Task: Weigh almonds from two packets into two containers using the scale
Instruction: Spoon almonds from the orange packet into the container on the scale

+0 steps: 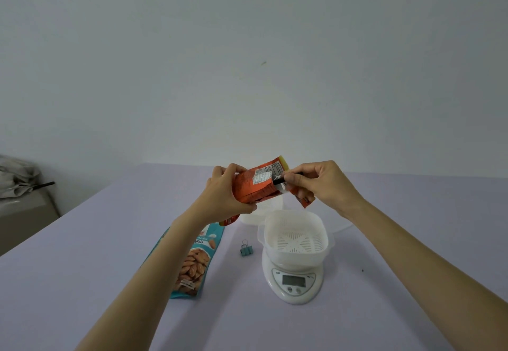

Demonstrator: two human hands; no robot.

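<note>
The scale [292, 279] stands on the table [398, 254], with a container [296, 236] seated on top of it. Just left of the scale lies a binder clip [246, 249]. Farther left, a flat packet [192, 262] lies on the table. Behind the scale stands a second container [251, 216], partly hidden. Above and behind the scale, a raised packet [258, 185] hangs between the left hand [228, 194] and the right hand [324, 185].
</note>
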